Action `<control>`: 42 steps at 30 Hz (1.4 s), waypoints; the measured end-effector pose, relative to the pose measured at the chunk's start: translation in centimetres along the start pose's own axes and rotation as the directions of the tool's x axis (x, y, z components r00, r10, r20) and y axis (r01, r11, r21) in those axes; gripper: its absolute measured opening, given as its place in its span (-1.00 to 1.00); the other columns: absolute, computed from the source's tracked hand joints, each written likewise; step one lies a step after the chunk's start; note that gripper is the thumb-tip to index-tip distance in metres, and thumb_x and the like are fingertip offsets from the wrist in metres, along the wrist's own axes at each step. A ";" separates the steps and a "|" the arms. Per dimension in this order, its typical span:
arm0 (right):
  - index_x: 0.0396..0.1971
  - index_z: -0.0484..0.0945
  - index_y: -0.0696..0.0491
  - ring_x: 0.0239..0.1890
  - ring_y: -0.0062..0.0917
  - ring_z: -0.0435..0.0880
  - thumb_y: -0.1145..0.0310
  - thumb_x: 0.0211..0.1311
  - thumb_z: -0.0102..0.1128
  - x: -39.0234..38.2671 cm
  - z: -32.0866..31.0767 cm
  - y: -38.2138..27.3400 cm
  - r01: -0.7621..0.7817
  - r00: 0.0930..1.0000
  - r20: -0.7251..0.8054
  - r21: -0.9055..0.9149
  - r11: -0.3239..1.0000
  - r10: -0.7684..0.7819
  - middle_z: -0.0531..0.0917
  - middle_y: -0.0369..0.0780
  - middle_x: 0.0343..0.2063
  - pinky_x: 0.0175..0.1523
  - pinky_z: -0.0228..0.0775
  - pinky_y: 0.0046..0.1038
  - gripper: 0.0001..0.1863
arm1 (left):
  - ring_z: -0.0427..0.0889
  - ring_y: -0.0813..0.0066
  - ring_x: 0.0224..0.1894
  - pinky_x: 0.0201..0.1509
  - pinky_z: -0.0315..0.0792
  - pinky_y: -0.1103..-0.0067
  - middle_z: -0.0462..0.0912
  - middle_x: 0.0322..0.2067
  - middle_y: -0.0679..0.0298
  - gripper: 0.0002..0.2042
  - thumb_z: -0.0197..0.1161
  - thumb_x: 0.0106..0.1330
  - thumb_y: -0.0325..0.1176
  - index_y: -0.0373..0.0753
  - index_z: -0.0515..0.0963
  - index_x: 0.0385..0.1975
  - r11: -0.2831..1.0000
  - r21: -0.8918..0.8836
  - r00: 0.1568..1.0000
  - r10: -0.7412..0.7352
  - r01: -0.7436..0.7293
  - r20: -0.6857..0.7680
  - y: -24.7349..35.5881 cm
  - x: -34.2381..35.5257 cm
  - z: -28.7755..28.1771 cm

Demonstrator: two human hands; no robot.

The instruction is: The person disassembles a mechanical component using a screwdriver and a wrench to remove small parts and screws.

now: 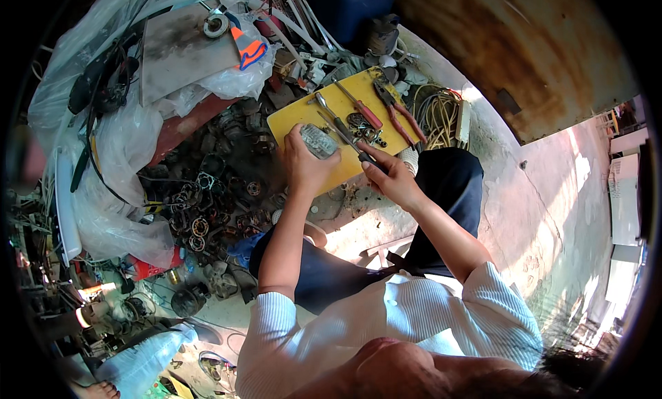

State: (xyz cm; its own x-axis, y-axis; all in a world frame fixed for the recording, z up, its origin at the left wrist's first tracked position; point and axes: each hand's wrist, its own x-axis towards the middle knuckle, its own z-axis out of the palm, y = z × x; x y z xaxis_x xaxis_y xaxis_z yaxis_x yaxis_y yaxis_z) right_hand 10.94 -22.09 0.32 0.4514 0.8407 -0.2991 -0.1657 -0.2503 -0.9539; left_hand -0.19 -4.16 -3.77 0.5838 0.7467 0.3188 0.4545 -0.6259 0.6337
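Note:
My left hand (303, 161) grips a small, pale grey, rounded part (318, 141), too small to identify, over a yellow board (281, 117). My right hand (386, 168) is closed around a black-handled tool (366, 158), its tip pointing up-left. Beside them on the board lie a metal wrench (327, 107), a red-handled screwdriver (367, 112), red-handled pliers (400, 115) and small rings and fasteners (360, 130).
Greasy metal parts (200, 227) heap on the left, beside plastic sheeting (117, 165) and a grey plate (176, 47). Coiled cables (441, 116) and a rusty panel (503, 54) are on the right. Another person's leg (138, 357) shows at the lower left.

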 end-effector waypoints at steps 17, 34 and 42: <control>0.35 0.38 0.09 -0.53 -0.70 0.43 0.33 0.49 -0.02 -0.7 -1.9 -2.1 -0.024 0.983 0.175 -0.161 0.987 0.053 0.46 -0.37 -0.58 -0.36 0.31 -0.61 -0.52 | 0.37 -0.05 0.28 0.48 -0.12 -0.12 0.43 0.15 0.00 -0.09 0.58 -0.12 -0.06 -0.17 0.21 0.26 0.992 -0.094 0.997 -0.079 0.079 0.008 -1.4 0.9 -1.3; 0.37 0.37 0.04 -0.51 -0.71 0.44 0.31 0.40 0.07 4.8 -3.4 -1.8 -0.248 0.928 0.290 0.008 0.969 0.235 0.49 -0.37 -0.48 -0.49 0.29 -0.64 -0.45 | 0.37 -0.05 0.30 0.43 -0.04 -0.16 0.41 0.24 -0.02 -0.03 0.60 -0.13 0.01 -0.17 0.21 0.29 0.992 0.032 0.981 -0.124 0.121 0.151 -2.6 2.7 -2.7; 0.35 0.39 0.05 -0.54 -0.72 0.39 0.30 0.42 0.07 3.9 -1.5 -1.3 -0.248 0.951 0.203 0.053 0.967 0.233 0.46 -0.38 -0.51 -0.53 0.23 -0.61 -0.47 | 0.45 -0.09 0.20 0.25 0.37 0.23 0.46 0.15 -0.08 -0.01 0.67 -0.19 -0.14 -0.25 0.22 0.28 0.993 -0.092 0.989 -0.064 0.077 0.135 -2.9 2.3 -2.6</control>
State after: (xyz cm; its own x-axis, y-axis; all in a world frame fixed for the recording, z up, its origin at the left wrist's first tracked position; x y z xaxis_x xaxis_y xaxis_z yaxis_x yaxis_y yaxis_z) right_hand 14.21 -19.25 0.36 0.2124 0.8389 -0.5011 -0.3189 -0.4252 -0.8470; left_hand -1.86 -0.05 -3.03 0.6387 0.7482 0.1795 0.4341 -0.5430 0.7188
